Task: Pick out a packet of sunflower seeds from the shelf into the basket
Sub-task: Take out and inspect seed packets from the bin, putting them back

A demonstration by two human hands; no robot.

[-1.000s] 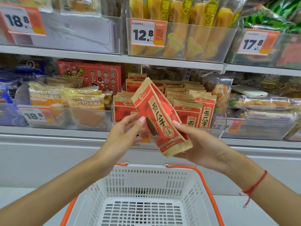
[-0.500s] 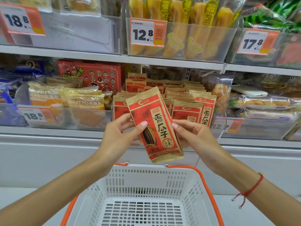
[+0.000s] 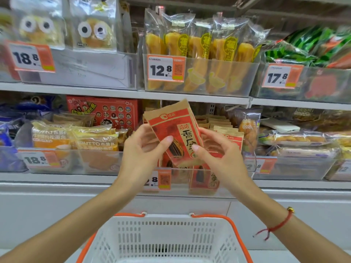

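Above the white basket (image 3: 167, 236) and in front of the shelf (image 3: 121, 91), the left hand (image 3: 144, 149) and right hand (image 3: 218, 150) each pinch a tilted red seed packet (image 3: 178, 133); the light fingertip grip could let it slip and fall outside the basket.

Left hand (image 3: 144, 149), right hand (image 3: 214, 150) pinching.

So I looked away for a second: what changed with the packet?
The sunflower seed packet rose from just above the basket to shelf level and tilted more upright. Left hand and right hand still pinch it; the basket remains empty.
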